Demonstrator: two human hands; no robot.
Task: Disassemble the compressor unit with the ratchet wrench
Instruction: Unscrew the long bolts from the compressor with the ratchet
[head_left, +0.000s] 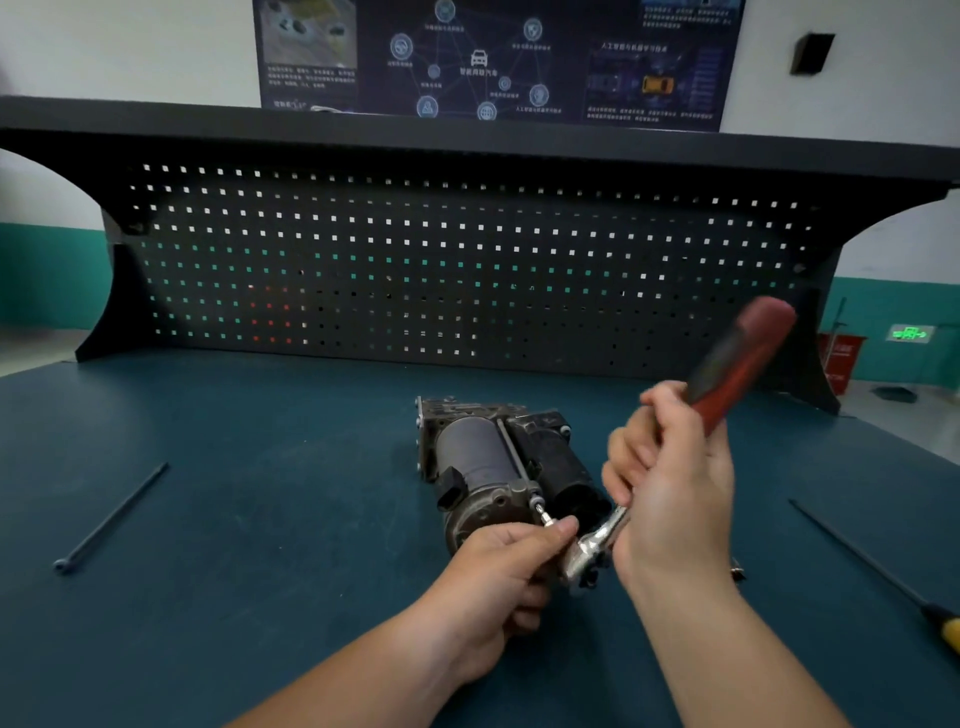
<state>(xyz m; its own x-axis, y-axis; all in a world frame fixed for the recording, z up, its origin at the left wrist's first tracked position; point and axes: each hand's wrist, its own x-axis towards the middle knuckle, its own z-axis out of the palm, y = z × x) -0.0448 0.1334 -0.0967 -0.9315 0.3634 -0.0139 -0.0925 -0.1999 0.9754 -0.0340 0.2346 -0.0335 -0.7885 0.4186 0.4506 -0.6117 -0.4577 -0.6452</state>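
A dark metal compressor unit (493, 457) lies on the blue-green bench top (260, 519), its near end towards me. A long bolt runs along its top, and the bolt's head (537, 503) meets a small bit on the ratchet wrench. My left hand (504, 566) pinches that bit and the chrome ratchet head (587, 553) just in front of the unit. My right hand (670, 488) grips the wrench shaft, and the red handle (743, 358) sticks up and to the right, blurred.
A long black bolt (111, 519) lies on the bench at the left. A screwdriver with a yellow handle (878, 571) lies at the right edge. A dark pegboard (467, 270) with a shelf stands behind the bench.
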